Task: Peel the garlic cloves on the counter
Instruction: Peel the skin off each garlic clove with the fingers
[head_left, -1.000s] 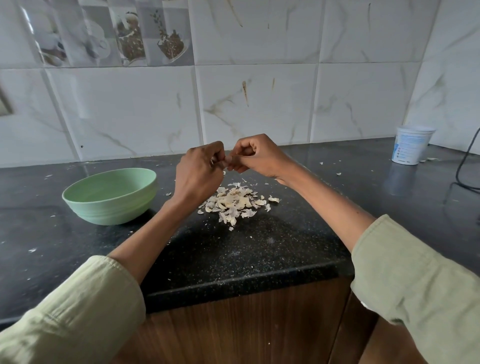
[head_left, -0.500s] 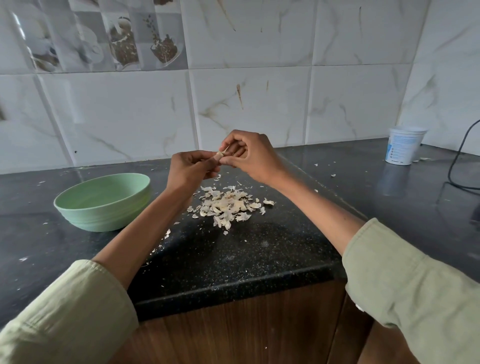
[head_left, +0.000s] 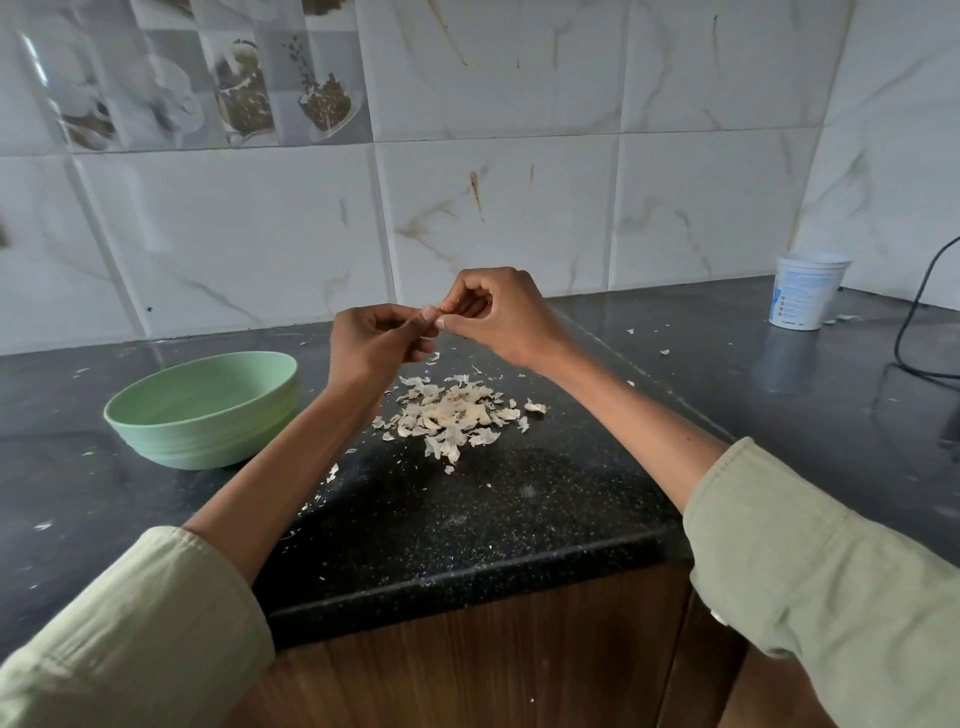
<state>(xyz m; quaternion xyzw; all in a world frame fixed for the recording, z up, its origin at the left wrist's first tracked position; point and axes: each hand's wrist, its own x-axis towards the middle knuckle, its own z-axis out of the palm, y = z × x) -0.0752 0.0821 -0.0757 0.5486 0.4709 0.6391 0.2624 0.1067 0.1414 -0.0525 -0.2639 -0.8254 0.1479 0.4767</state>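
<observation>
Pinching garlic clove (head_left: 422, 318) | left hand (head_left: 375, 343) and right hand (head_left: 494, 318) both grip it | axis seemingly left-right, mostly hidden

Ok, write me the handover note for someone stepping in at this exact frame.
Left hand and right hand are raised above the counter, fingertips together, pinching something small between them, likely a clove; it is mostly hidden.
Pile of skins lies on the counter below the hands.
Green bowl sits left of the pile; its contents are out of sight.
Done: many skins already off.
Left: finish this piece; any unpeeled cloves in the pile cannot be made out.
</observation>
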